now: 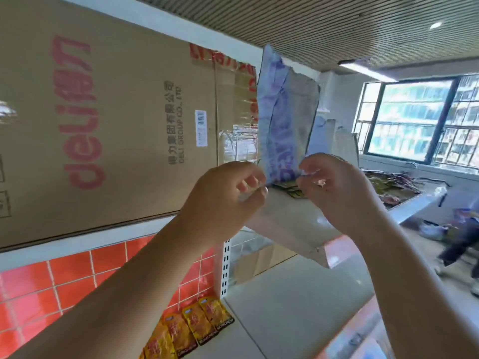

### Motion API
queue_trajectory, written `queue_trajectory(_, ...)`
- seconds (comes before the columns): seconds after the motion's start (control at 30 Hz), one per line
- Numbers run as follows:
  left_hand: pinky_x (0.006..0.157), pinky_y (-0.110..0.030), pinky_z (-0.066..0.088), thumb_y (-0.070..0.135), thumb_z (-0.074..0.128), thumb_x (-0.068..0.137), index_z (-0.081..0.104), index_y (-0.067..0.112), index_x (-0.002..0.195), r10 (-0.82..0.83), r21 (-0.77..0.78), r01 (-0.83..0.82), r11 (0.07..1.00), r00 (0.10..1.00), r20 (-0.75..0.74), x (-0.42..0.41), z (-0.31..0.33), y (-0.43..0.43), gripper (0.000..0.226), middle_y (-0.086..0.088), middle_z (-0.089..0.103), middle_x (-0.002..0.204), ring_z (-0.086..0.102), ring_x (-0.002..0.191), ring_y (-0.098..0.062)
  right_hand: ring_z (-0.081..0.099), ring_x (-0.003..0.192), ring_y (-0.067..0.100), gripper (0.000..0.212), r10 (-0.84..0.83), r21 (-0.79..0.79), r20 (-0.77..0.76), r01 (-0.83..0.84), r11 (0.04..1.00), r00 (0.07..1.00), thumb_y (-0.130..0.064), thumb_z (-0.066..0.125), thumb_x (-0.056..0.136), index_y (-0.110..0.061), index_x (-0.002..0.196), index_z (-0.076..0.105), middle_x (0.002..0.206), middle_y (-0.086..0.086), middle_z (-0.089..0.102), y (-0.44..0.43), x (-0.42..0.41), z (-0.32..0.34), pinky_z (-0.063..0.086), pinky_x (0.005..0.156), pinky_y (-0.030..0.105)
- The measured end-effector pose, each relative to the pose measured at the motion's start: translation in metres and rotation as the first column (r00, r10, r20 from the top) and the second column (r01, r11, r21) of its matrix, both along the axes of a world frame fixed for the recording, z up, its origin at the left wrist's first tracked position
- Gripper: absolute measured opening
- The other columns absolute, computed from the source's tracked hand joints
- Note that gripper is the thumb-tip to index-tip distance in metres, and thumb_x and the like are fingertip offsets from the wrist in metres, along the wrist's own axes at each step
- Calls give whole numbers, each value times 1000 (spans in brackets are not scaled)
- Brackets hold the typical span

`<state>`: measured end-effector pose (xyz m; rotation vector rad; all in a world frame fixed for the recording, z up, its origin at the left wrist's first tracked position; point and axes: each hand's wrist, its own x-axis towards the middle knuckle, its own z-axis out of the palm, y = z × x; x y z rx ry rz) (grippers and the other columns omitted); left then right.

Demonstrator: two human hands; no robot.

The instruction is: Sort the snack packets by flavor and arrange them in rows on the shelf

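Note:
A large purple and silver bag stands upright on the upper shelf. My left hand and my right hand are raised at its bottom edge, fingers curled and pinching the bag's lower corners. Small dark and yellow packets lie on the shelf just under the bag, partly hidden by my fingers. Down on the lower shelf, a row of several yellow-orange snack packets lies against the back wall.
A big brown cardboard box fills the upper shelf to the left of the bag. A heap of mixed packets lies further right on the shelf. A person stands on the floor at far right. Orange tiles back the lower shelf.

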<state>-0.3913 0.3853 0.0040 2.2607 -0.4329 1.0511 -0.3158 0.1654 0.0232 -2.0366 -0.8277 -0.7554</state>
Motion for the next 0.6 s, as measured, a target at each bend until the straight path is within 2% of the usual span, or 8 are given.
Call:
queue_trajectory(0.07, 74, -24, 50, 47, 62, 86, 69, 38, 100, -27, 8, 27, 1000, 999, -37, 11, 7, -22, 18, 21, 66, 91, 62, 89, 0, 58, 89, -16, 16, -39, -20, -12, 38, 999, 999, -30, 73, 88, -38, 101, 67, 98, -20, 66, -30, 8, 5, 40, 66, 3)
queue_trajectory(0.17, 77, -24, 51, 51, 62, 83, 68, 41, 103, -53, 47, 58, 997, 994, -100, 30, 19, -60, 23, 23, 66, 95, 61, 90, 2, 60, 87, -13, 17, -49, -6, -38, 49, 999, 998, -32, 73, 88, -42, 99, 66, 98, -20, 66, -78, 23, 9, 46, 68, 15)
queue_trajectory(0.27, 81, -28, 54, 52, 62, 80, 71, 39, 103, -21, 97, 35, 995, 990, -142, 51, 28, -102, 28, 18, 68, 96, 63, 90, 1, 61, 86, -14, 18, -59, -3, -28, 59, 998, 998, -31, 76, 87, -44, 97, 67, 100, -19, 68, -126, 42, 9, 44, 62, 7)
queue_trajectory(0.37, 80, -31, 56, 50, 67, 83, 70, 41, 99, 13, 111, 9, 994, 981, -195, 73, 35, -144, 19, 18, 67, 90, 65, 87, -1, 61, 90, -7, 25, -71, -59, -43, 69, 996, 997, -33, 76, 85, -52, 90, 61, 100, -21, 67, -171, 63, 8, 44, 73, 19)
queue_trajectory(0.43, 76, -32, 57, 46, 71, 88, 71, 40, 102, 60, 166, -21, 986, 970, -235, 89, 41, -170, 15, 21, 65, 88, 66, 87, -2, 58, 89, -14, 25, -62, -86, -51, 57, 995, 997, -34, 75, 85, -53, 86, 60, 95, -24, 65, -199, 77, 8, 41, 71, 15)
queue_trajectory(0.5, 72, -34, 59, 46, 70, 90, 71, 39, 104, 108, 210, -52, 976, 957, -268, 104, 45, -192, 16, 21, 65, 90, 68, 86, -6, 53, 91, -23, 23, -53, -116, -71, 44, 992, 996, -34, 75, 85, -52, 93, 62, 95, -30, 62, -224, 91, 6, 35, 68, 7)
queue_trajectory(0.57, 74, -36, 61, 50, 69, 90, 70, 39, 105, 150, 220, -91, 971, 951, -271, 118, 47, -208, 19, 19, 67, 93, 68, 86, -5, 53, 91, -23, 24, -48, -137, -90, 36, 990, 995, -34, 75, 85, -47, 103, 65, 97, -32, 60, -244, 105, 5, 34, 68, 4)
queue_trajectory(0.6, 77, -36, 60, 51, 69, 90, 70, 38, 105, 171, 227, -110, 968, 948, -267, 124, 46, -215, 20, 18, 67, 94, 67, 86, -4, 56, 90, -17, 24, -46, -150, -100, 30, 988, 994, -34, 75, 86, -46, 104, 65, 98, -30, 60, -252, 112, 5, 36, 69, 7)
